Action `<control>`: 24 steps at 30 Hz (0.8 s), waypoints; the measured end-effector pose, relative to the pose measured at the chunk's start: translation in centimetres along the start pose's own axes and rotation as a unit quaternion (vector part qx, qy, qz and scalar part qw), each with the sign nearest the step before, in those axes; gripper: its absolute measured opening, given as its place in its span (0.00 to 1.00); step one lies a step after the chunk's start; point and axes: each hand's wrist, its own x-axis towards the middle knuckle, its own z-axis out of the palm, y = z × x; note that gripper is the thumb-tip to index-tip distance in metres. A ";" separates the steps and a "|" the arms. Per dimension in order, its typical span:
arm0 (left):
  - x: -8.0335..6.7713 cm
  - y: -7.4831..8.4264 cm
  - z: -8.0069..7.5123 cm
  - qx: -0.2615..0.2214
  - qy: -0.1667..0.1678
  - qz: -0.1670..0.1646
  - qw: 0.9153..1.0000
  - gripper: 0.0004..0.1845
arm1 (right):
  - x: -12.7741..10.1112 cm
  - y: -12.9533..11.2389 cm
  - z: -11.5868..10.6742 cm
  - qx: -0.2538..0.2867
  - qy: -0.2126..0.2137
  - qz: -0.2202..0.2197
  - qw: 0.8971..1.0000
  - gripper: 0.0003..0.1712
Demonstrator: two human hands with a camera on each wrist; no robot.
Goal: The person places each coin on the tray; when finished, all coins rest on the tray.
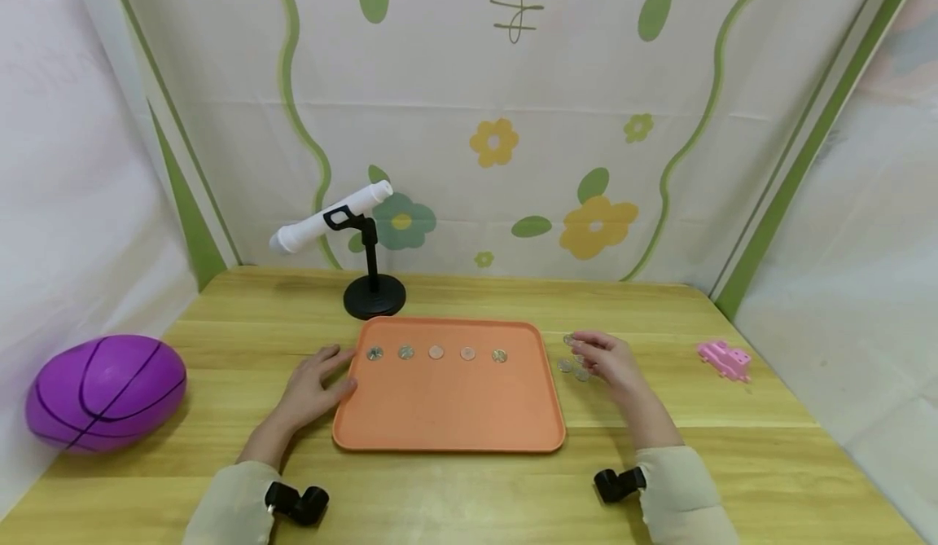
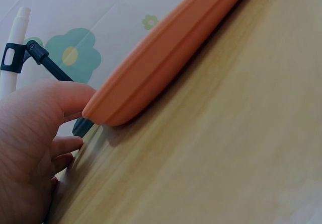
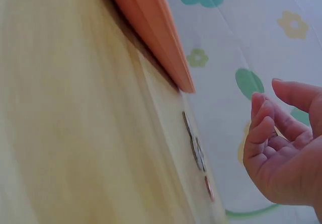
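The left hand (image 1: 315,386) rests on the table against the left side of the orange tray (image 1: 447,406), its thumb and a fingertip touching the rim. Along the tray's far part lies a row of several coins, among them a silvery coin (image 1: 375,353) and a yellowish coin (image 1: 499,356). To the right of the tray, the right hand (image 1: 608,362) hovers with bent fingers over loose coins (image 1: 565,365). One coin (image 1: 568,340) shows right at its fingertips in the head view; I cannot tell whether they pinch it. In the right wrist view, coins (image 3: 193,143) lie on the tabletop below the hand.
Behind the tray, a white microphone (image 1: 333,217) sits in a black stand (image 1: 374,296). A purple ball (image 1: 106,394) with black lines is at the far left. On the right lies a small pink toy (image 1: 724,360). A flower-printed cloth (image 1: 432,56) hangs behind the table.
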 end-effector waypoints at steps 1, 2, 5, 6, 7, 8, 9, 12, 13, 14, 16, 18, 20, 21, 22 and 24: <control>0.0 0.0 0.0 0.000 -0.001 -0.001 1.000 0.26 | -0.2 0.0 -0.4 -0.002 -0.004 0.000 1.000 0.19; 0.0 0.0 0.0 0.000 -0.002 -0.001 1.000 0.26 | -0.3 0.1 -0.7 -0.009 -0.009 0.001 1.000 0.19; 0.1 -0.1 -0.1 0.001 -0.002 -0.003 1.000 0.26 | -0.8 -0.1 -1.2 -0.032 0.008 0.030 0.999 0.22; 0.1 -0.1 -0.1 0.000 -0.001 -0.002 1.000 0.26 | -0.8 0.1 -1.4 -0.039 0.007 0.037 0.999 0.22; 0.1 -0.1 -0.1 0.000 0.000 -0.001 1.000 0.26 | -0.9 0.2 -1.6 -0.045 0.010 0.046 0.998 0.23; 0.1 -0.1 -0.1 0.001 0.001 0.000 1.000 0.26 | -0.9 0.3 -1.8 -0.055 0.011 0.059 0.997 0.23; 0.1 -0.1 0.0 0.002 0.001 -0.001 1.000 0.26 | -0.9 0.6 -1.9 -0.060 0.015 0.071 0.996 0.23; 0.1 -0.1 0.0 0.004 -0.001 -0.002 1.000 0.26 | -0.9 1.3 -2.2 -0.091 0.019 0.095 0.991 0.23; 0.0 -0.1 0.1 0.005 -0.003 -0.003 1.000 0.26 | -0.9 1.6 -2.3 -0.098 0.023 0.101 0.990 0.22; 0.0 -0.1 0.1 0.004 -0.004 -0.004 1.000 0.26 | -0.9 1.9 -2.4 -0.109 0.021 0.099 0.989 0.22; 0.0 -0.1 0.1 0.001 -0.005 -0.007 1.000 0.26 | -0.9 2.4 -2.4 -0.120 0.025 0.090 0.988 0.21; 0.0 -0.1 0.1 -0.001 -0.006 -0.010 1.000 0.26 | -0.8 2.7 -2.4 -0.130 0.027 0.077 0.988 0.20; -0.1 -0.1 0.1 -0.001 -0.006 -0.011 1.000 0.26 | -0.8 2.9 -2.3 -0.143 0.026 0.063 0.987 0.18; 0.0 -0.1 0.1 0.000 -0.006 -0.010 1.000 0.26 | -0.7 3.0 -2.3 -0.149 0.028 0.059 0.987 0.17; 0.0 -0.1 0.1 0.002 -0.007 -0.009 1.000 0.26 | -0.7 3.0 -2.3 -0.160 0.024 0.049 0.986 0.17; 0.0 -0.1 0.1 0.003 -0.006 -0.004 1.000 0.26 | -0.7 3.1 -2.2 -0.178 0.023 0.038 0.983 0.16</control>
